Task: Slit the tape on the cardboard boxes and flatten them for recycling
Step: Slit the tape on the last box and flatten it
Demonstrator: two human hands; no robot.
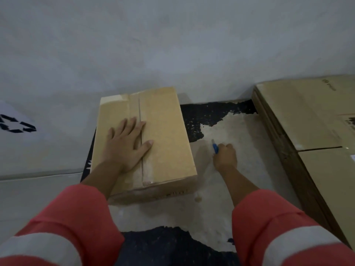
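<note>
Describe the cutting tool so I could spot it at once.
Start at the closed cardboard box in the middle of the view. Just right of it, the right hand grips a small cutter. Its bright blue handle stands out against all the brown cardboard.

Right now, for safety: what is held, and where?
The right hand grips the blue-handled utility knife by its handle; left hand rests flat on the brown cardboard box.

i see a dull grey wall (pixel 172 45) in dim light; below it a pale floor (pixel 221 189) with black patches (pixel 207 114), and a recycling sign (pixel 13 121) at its left.
</note>
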